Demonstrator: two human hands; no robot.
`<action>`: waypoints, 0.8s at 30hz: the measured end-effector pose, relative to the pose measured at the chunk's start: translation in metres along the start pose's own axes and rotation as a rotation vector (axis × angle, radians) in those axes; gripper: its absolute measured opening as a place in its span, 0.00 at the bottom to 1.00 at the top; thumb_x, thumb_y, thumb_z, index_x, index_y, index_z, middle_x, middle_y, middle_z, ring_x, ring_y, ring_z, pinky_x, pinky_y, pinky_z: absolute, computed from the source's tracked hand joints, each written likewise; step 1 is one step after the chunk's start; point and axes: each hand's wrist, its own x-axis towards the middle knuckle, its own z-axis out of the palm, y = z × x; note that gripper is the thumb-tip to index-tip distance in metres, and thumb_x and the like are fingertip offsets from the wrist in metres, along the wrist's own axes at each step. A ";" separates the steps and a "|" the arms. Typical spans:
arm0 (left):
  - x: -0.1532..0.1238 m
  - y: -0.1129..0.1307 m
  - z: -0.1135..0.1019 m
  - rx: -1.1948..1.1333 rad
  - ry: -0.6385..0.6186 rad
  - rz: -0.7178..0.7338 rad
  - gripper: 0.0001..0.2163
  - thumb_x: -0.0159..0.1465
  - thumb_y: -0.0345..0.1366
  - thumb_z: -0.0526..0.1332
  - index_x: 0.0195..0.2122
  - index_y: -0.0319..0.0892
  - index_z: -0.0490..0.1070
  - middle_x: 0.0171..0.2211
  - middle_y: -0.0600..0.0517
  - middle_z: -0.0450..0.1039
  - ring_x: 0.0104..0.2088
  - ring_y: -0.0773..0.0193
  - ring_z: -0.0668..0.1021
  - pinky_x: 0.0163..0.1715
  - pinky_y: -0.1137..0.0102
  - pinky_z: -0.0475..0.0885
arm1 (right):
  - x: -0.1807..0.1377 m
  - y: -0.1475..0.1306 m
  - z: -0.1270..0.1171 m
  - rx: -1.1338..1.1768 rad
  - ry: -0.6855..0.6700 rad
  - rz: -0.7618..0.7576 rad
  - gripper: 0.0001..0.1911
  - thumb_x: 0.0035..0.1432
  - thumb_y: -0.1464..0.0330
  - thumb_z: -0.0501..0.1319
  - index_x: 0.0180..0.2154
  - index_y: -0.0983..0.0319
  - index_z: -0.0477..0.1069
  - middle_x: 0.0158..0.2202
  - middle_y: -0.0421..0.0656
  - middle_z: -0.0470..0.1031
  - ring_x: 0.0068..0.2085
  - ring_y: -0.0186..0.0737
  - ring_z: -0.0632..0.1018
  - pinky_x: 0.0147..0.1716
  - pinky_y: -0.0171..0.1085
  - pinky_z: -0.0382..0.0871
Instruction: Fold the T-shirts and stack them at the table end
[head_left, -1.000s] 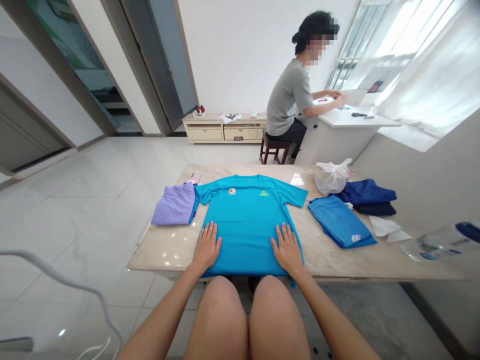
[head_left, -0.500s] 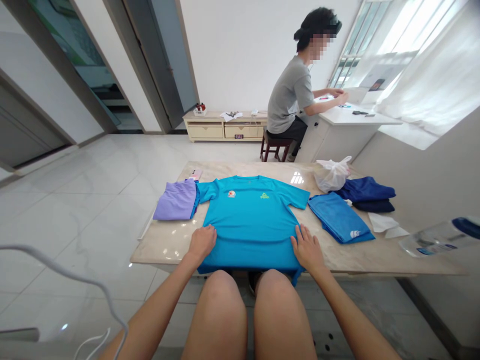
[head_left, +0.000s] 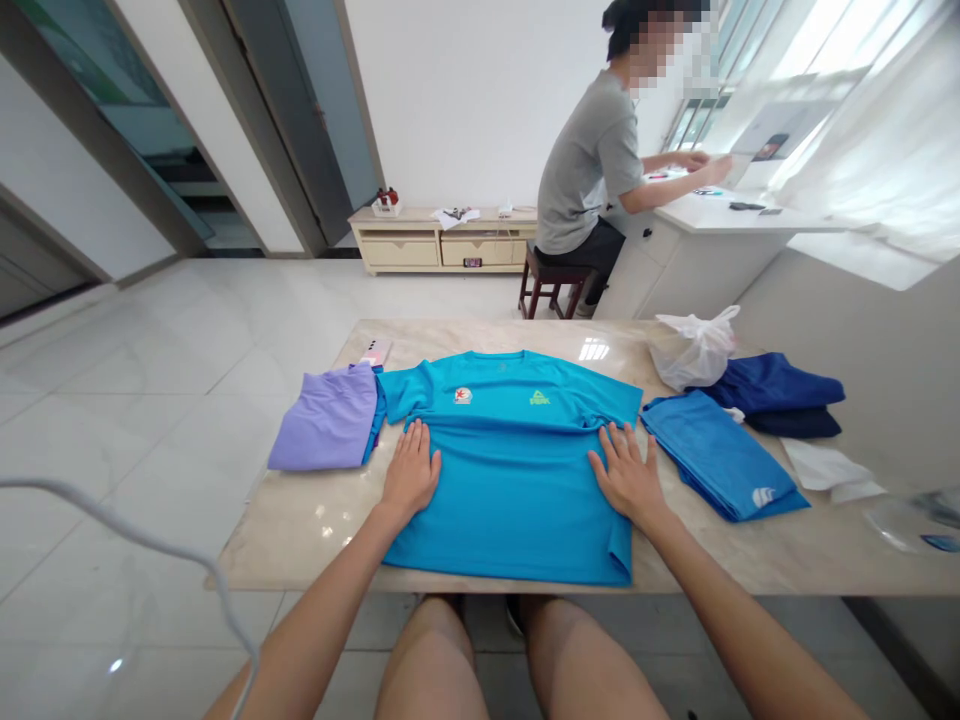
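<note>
A turquoise T-shirt [head_left: 510, 490] lies front up on the marble-look table [head_left: 300, 545], its collar toward the far side. Two small chest logos show on it, and a crease runs across below them. My left hand [head_left: 412, 468] rests flat on the shirt's left edge under the sleeve, fingers stretched forward. On the opposite edge, my right hand [head_left: 628, 472] lies with fingers spread on the fabric. The shirt's hem sits near the table's front edge, with its right corner slightly turned up.
Folded purple clothing [head_left: 326, 418] lies left, by a phone [head_left: 376, 352]. To the right are folded blue clothing [head_left: 724, 455], dark blue clothing [head_left: 787, 390], a plastic bag [head_left: 694, 348], white paper [head_left: 829, 468] and a clear bottle [head_left: 904, 520]. Beyond, a person [head_left: 589, 160] sits at a white desk [head_left: 720, 218].
Both hands have moved forward along the shirt's sides. The hem, which hung over the front edge, now lies on the tabletop, and the fabric is bunched below the logos. The view has shifted.
</note>
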 end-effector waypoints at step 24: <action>0.019 0.001 -0.006 0.070 -0.123 -0.076 0.35 0.80 0.49 0.43 0.81 0.31 0.52 0.81 0.37 0.49 0.81 0.48 0.55 0.80 0.50 0.52 | 0.007 -0.041 0.005 0.210 -0.043 -0.042 0.40 0.80 0.52 0.40 0.79 0.71 0.55 0.82 0.54 0.49 0.81 0.58 0.54 0.78 0.57 0.51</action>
